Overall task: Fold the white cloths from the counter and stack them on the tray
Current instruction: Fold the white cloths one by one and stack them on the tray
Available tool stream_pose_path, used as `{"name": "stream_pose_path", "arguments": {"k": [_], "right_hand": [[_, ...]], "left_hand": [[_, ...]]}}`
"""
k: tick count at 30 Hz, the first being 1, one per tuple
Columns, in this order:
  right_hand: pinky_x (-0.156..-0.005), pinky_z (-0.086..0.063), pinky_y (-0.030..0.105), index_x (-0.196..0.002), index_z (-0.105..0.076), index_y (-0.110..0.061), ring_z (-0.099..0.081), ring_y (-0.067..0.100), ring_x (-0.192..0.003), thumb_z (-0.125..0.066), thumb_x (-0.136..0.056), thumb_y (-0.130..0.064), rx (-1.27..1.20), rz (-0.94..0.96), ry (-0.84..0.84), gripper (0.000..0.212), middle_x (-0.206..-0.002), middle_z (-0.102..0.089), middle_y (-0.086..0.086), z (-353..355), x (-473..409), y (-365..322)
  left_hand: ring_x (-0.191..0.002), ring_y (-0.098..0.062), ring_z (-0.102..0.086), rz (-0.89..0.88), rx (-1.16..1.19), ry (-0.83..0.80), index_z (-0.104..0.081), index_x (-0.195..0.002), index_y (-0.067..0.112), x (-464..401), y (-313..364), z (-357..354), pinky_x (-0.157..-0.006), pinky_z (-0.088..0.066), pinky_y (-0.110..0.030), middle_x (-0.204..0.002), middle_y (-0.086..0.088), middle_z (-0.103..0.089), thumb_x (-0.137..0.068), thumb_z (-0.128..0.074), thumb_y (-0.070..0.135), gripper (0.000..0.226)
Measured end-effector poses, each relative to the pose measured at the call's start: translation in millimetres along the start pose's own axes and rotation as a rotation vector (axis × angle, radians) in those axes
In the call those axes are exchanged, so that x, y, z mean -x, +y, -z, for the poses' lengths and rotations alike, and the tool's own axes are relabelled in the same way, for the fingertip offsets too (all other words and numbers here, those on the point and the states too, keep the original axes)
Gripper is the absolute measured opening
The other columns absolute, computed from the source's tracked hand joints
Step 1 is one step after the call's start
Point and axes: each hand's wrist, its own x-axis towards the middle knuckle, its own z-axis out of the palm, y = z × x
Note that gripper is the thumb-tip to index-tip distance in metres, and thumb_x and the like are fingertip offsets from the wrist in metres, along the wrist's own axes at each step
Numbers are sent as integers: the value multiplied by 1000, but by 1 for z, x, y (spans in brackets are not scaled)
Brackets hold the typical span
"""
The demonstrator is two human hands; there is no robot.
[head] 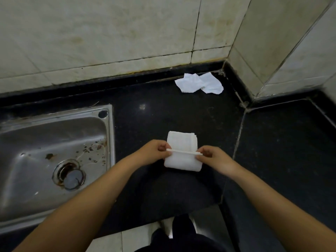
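Both hands, left point(154, 151) and right point(211, 157), pinched a half-folded cloth point(182, 151); two crumpled cloths point(199, 85) at one o'clock waited; no tray showed.

Bare forearms, no sleeves, watch or rings on the left hand point(151, 152) or right hand point(212, 159); dark trousers point(181, 240) and white shoes point(170, 228) at six o'clock.

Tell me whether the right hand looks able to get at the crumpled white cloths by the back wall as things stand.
Probably yes, once freed: the right hand now pinches the cloth being folded, but bare black counter lies between it and the crumpled cloths, with nothing in the way.
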Motion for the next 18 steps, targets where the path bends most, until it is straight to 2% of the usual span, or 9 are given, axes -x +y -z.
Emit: {"name": "stream_pose_path", "arguments": {"k": [2, 7, 11, 15, 18], "right_hand": [[-75, -45, 24, -94, -67, -14, -59, 12, -84, -61, -91, -20, 20, -25, 89, 9, -94, -66, 3, 4, -19, -4], [-75, -38, 23, -107, -63, -13, -52, 10, -88, -56, -93, -22, 101, -107, 226, 18, -95, -57, -3, 6, -63, -9], [-75, -42, 25, -108, -60, -13, -53, 12, -84, -54, -94, -22, 111, -129, 279, 18, -88, -56, -4, 1, -81, -8], [-84, -47, 34, -110, -56, -17, -58, 19, -94, -52, -94, -27, 292, -93, 316, 20, -98, -58, -1, -5, -83, -3], [-94, -43, 38, -123, -51, -15, -55, 23, -108, -50, -95, -35, 474, -106, 335, 35, -118, -56, 5, -5, -80, -2]], "left_hand": [[-83, -14, -62, 14, -19, 77, -63, -80, 23, -19, 3, 5, -83, -50, -30, -85, 0, -66, -88, -63, 16, 10], [-78, -15, -51, 80, -155, 256, -59, -85, 13, -60, 8, 2, -61, -38, -23, -81, -1, -55, -89, -59, 18, 6], [-84, -19, -56, 159, -225, 333, -58, -88, 16, -75, 3, -6, -76, -45, -31, -86, 0, -57, -92, -54, 23, 9], [-94, -22, -55, 146, -320, 445, -59, -95, 14, -74, 1, -16, -89, -42, -39, -94, -1, -55, -93, -51, 25, 13], [-104, -21, -52, 181, -365, 527, -52, -105, 16, -71, 1, -22, -91, -37, -37, -106, -3, -56, -93, -51, 32, 20]]}}
